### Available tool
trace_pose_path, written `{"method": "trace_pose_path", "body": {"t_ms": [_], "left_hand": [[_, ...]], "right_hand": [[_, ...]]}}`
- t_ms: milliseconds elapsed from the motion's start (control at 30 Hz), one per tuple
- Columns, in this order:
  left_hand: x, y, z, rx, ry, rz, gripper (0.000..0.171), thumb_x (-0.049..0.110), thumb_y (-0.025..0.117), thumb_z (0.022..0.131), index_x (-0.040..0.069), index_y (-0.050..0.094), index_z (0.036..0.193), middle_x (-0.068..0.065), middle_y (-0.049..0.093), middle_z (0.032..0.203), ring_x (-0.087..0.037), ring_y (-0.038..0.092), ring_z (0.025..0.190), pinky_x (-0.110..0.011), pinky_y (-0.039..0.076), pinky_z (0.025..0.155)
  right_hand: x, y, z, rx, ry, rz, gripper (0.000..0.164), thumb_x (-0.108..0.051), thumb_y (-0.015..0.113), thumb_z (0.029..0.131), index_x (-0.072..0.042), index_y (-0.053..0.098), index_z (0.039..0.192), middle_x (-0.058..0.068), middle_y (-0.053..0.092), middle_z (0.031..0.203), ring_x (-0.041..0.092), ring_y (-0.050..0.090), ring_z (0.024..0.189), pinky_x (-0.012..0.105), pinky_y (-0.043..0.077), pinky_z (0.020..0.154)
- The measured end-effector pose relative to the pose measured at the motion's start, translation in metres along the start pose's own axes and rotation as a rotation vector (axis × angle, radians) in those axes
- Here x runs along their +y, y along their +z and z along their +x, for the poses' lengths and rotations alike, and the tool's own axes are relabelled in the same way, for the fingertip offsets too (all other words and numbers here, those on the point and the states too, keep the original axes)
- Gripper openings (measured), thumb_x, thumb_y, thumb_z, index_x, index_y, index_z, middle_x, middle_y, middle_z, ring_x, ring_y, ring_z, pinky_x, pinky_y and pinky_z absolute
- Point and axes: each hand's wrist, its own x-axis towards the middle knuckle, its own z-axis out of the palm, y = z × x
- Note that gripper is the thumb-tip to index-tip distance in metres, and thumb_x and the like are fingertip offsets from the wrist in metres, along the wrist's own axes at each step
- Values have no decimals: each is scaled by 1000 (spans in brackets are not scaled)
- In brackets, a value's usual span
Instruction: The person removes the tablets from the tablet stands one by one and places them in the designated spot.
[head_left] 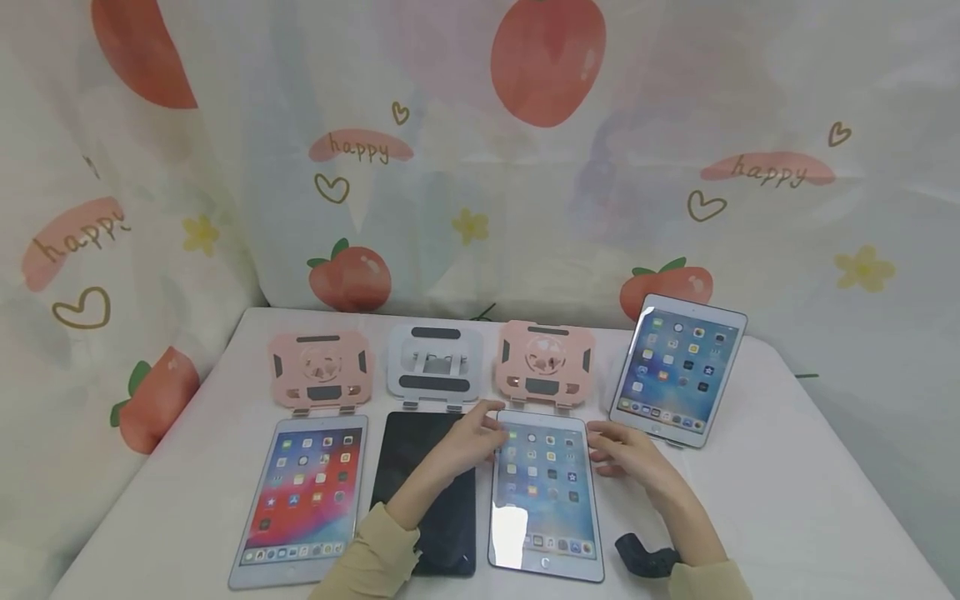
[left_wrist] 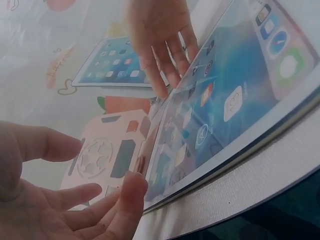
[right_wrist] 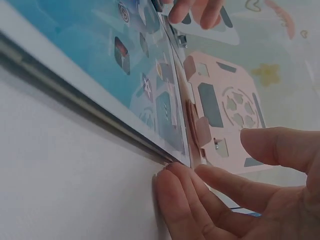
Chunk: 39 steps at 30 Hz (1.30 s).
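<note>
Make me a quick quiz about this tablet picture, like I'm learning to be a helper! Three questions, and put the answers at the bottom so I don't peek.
1. How many pink stands can you see?

2. Which tablet is propped up at a tilt?
A) leftmost tablet
B) rightmost tablet
C) black tablet

3. True or false: a lit tablet is between the left hand and the right hand.

Key:
1. Two.
2. B.
3. True; one hand is at each side of it.
</note>
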Motion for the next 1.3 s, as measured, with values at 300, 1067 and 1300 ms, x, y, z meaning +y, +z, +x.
{"method": "trace_pose_path", "body": {"t_ms": [300, 1067, 1300], "left_hand": [[5, 5, 4, -39, 48, 0, 47, 18, 56, 92, 7, 47, 137, -18, 63, 116, -26, 66, 89, -37, 57, 74], [53, 34, 46, -111, 125, -11, 38, 22, 57, 94, 11, 56, 130, -10, 66, 106, -22, 67, 90, -29, 57, 75], [71, 47, 60, -103, 104, -59, 32, 19, 61, 92, 13, 59, 124, -8, 68, 101, -24, 69, 92, -26, 57, 74]], "right_hand": [[6, -11, 1, -42, -39, -24, 50, -27, 50, 98, 4, 45, 137, 26, 60, 124, 23, 66, 99, 34, 57, 84], [8, -52, 3, 250, -265, 64, 43, -28, 50, 100, 4, 52, 130, -8, 70, 99, -7, 63, 85, 12, 53, 78], [11, -67, 1, 341, -337, 73, 40, -24, 51, 100, 6, 54, 125, -25, 63, 89, -6, 64, 82, 11, 54, 74]]}}
